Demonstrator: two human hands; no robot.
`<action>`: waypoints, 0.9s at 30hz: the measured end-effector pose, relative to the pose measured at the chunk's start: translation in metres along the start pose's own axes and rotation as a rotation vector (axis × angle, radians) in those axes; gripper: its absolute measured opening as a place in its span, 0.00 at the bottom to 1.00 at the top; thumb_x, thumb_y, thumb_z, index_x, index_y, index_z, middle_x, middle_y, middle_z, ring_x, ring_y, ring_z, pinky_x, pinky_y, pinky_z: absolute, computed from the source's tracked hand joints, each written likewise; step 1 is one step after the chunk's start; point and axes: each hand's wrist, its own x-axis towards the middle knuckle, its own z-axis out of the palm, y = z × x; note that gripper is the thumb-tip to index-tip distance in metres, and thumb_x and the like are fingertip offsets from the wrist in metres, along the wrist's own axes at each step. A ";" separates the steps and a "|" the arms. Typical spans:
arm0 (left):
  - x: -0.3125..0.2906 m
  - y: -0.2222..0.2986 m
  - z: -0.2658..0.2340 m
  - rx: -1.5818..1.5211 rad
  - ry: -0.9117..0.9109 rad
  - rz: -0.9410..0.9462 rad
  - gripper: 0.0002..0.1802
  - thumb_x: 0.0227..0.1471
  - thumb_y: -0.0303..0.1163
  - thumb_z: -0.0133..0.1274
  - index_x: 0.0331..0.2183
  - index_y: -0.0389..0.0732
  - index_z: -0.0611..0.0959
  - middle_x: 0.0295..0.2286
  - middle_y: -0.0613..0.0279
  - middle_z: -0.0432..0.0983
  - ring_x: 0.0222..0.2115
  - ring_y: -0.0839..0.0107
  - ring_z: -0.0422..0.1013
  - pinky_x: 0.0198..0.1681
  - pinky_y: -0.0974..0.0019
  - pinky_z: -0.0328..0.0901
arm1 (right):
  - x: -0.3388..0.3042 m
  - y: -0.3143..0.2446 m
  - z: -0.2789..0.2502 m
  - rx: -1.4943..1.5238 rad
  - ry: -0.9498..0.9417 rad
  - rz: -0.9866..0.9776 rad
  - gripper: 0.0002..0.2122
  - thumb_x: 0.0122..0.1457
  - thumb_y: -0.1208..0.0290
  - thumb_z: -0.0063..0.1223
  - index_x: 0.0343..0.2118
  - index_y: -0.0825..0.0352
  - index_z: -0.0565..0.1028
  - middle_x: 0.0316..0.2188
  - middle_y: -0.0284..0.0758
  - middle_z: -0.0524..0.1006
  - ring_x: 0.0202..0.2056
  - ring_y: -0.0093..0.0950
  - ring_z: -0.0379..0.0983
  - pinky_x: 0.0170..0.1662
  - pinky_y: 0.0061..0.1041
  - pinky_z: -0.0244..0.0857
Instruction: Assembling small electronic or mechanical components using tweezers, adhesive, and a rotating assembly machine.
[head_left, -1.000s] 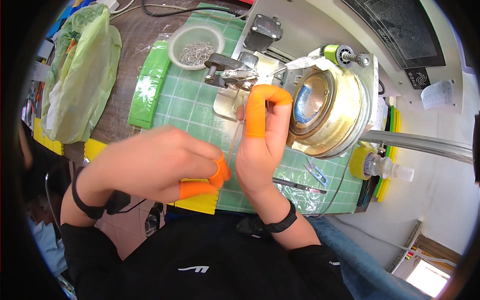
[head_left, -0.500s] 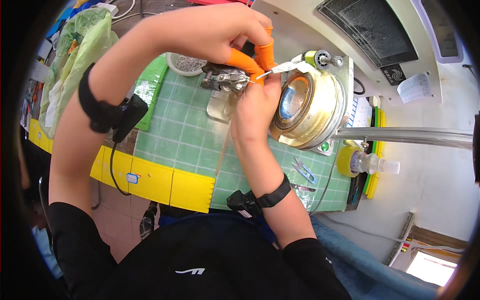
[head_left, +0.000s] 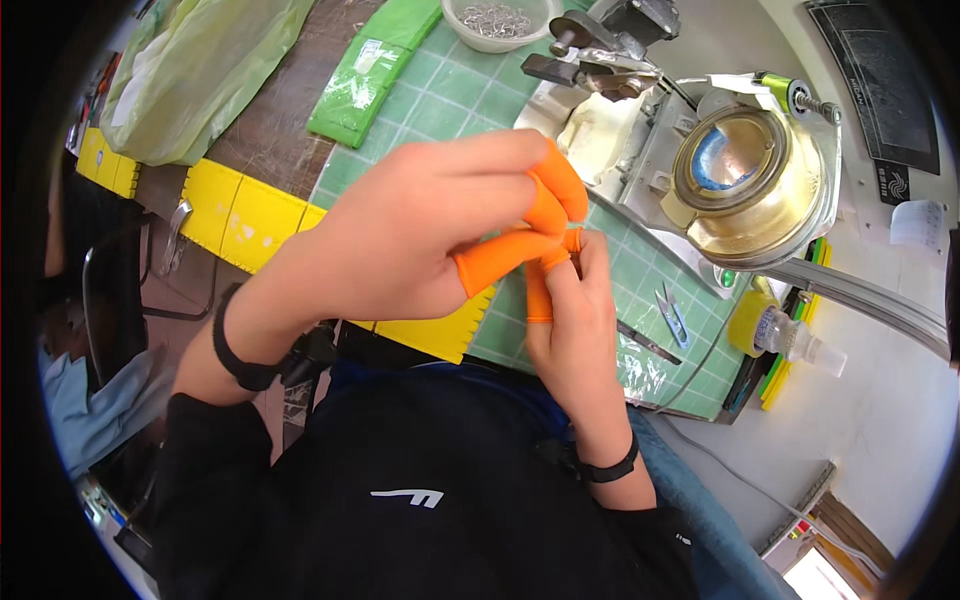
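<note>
Both of my hands meet in front of my chest, low over the near part of the green gridded mat [head_left: 385, 145]. My left hand [head_left: 430, 215] wears orange finger cots, and its fingertips are pinched together. Against them press the thumb and fingers of my right hand [head_left: 575, 330], also in orange cots and closed. Whatever lies between the fingertips is hidden or too small to make out. Beyond the hands stands a bench machine with a metal clamp head [head_left: 615, 75] and a round brass-coloured housing [head_left: 765, 205]; neither hand touches it.
A white bowl [head_left: 550, 25] of small metal pieces stands at the back, near a green packet [head_left: 370, 75]. Thread snips [head_left: 673, 315] and a dark slim tool [head_left: 650, 343] lie right of my hands. A tape roll [head_left: 748, 325] sits farther right. Yellow strip [head_left: 240, 220] edges the bench.
Both hands have left the machine's clamp area and come back toward my body, still together. My view has shifted, so the machine now appears farther right.
</note>
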 end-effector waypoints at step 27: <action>-0.005 0.002 0.034 0.011 0.295 -0.159 0.07 0.48 0.18 0.61 0.34 0.32 0.82 0.36 0.54 0.80 0.32 0.60 0.79 0.32 0.66 0.73 | -0.031 0.016 -0.028 0.035 0.211 -0.151 0.16 0.60 0.81 0.54 0.52 0.71 0.73 0.46 0.50 0.74 0.41 0.44 0.74 0.43 0.37 0.71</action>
